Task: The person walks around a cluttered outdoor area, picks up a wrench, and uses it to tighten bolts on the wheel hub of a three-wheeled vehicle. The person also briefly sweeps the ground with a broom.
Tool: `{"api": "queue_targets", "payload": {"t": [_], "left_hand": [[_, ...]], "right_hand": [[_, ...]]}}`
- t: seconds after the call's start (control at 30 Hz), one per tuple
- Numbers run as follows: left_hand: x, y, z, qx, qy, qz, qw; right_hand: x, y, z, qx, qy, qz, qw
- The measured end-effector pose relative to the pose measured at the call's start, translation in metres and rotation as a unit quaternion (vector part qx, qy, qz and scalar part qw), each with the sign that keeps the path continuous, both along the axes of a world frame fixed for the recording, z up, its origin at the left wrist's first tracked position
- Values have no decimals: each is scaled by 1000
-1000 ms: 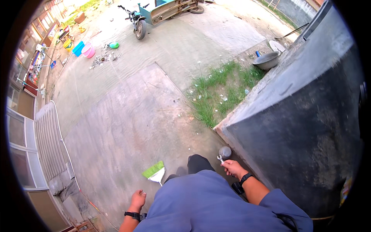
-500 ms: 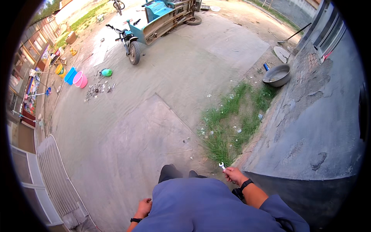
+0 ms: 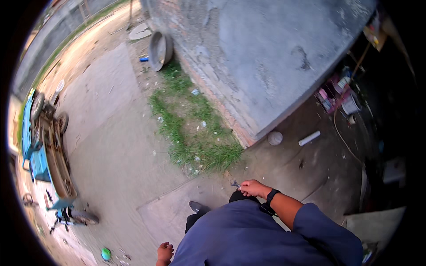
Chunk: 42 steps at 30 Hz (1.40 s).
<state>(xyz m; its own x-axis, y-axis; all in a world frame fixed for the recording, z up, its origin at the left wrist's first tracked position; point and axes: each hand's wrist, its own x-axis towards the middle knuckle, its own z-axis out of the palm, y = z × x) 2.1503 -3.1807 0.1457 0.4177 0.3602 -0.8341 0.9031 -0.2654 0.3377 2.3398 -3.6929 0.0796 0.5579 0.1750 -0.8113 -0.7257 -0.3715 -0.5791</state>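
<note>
My right hand (image 3: 251, 188) grips a metal wrench (image 3: 236, 184) by its shaft, held out in front of my dark trouser leg. My left hand (image 3: 165, 252) hangs low beside my blue shirt, fingers curled; whether anything small is inside them I cannot make out. Ahead of the right hand are a patch of grass (image 3: 199, 146) with pale litter and, beyond it, the corner of a grey plastered wall (image 3: 275, 57). On the ground by that corner lie a round grey object (image 3: 275, 138) and a white tube (image 3: 309, 138).
A blue three-wheeler (image 3: 41, 164) lies tipped over at the left. A metal basin (image 3: 162, 48) leans by the wall near a small blue cylinder (image 3: 143, 59). Clutter with pink items and a white bucket (image 3: 350, 103) fills a dark recess at the right, beside a cord on the ground.
My view has swung to the right, so the three-wheeler and basin now appear further left and the dark recess has come into sight. The wrench stays in my right hand.
</note>
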Motion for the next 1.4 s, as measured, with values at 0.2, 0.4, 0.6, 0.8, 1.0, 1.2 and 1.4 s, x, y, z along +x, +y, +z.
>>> {"api": "queue_targets", "payload": {"t": [0.2, 0.4, 0.6, 0.8, 1.0, 1.2, 1.4], "left_hand": [[164, 3, -33, 1, -35, -271, 962], [264, -173, -42, -59, -138, -545, 825], [264, -458, 35, -223, -129, -685, 682], [242, -641, 64, -409, -170, -770, 458], [263, -771, 42, -442, 19, -759, 478], [306, -901, 24, -433, 1, -780, 451], [339, -1019, 48, -243, 70, -830, 497]], "right_hand": [[-117, -64, 18, -184, -210, -74, 957], [-164, -117, 55, -163, -160, -202, 952], [-177, -206, 88, -186, -314, -244, 898], [-160, -279, 122, 68, -249, -461, 849], [-130, -373, 129, 143, -227, -527, 806], [-96, -505, 125, 144, -149, -532, 821], [-109, -622, 111, 131, -95, -611, 775]]}}
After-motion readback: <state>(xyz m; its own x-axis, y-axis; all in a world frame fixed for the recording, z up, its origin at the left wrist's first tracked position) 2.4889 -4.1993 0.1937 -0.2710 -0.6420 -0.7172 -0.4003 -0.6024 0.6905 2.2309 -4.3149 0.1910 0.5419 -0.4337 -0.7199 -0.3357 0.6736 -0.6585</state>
